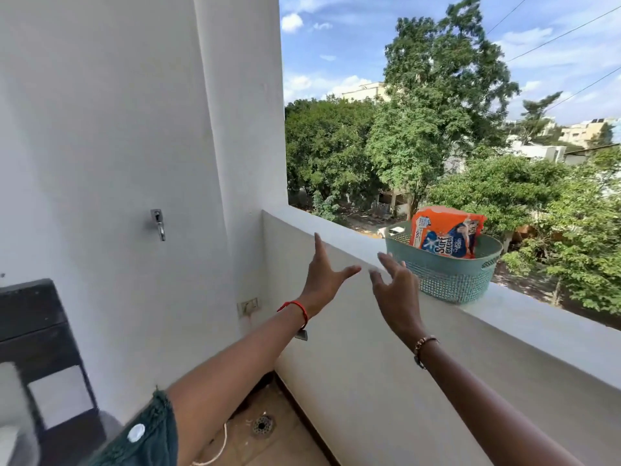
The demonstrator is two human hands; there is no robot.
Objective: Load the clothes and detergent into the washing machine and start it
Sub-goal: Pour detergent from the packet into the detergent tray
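Note:
An orange detergent packet (445, 232) stands upright inside a teal plastic basket (447, 274) on top of the white balcony wall (336, 237). My right hand (396, 284) is stretched out with spread fingers just left of the basket, holding nothing and apart from it. My left hand (324, 274) is also raised with straight, spread fingers, further left in front of the wall, empty. The dark edge of what may be the washing machine (37, 348) shows at the far left. No clothes are in view.
A metal tap (158, 223) sticks out of the white side wall, with a socket (248, 306) lower down. A floor drain (263, 425) and a white cord lie on the tiled floor below. Beyond the balcony wall is open air with trees.

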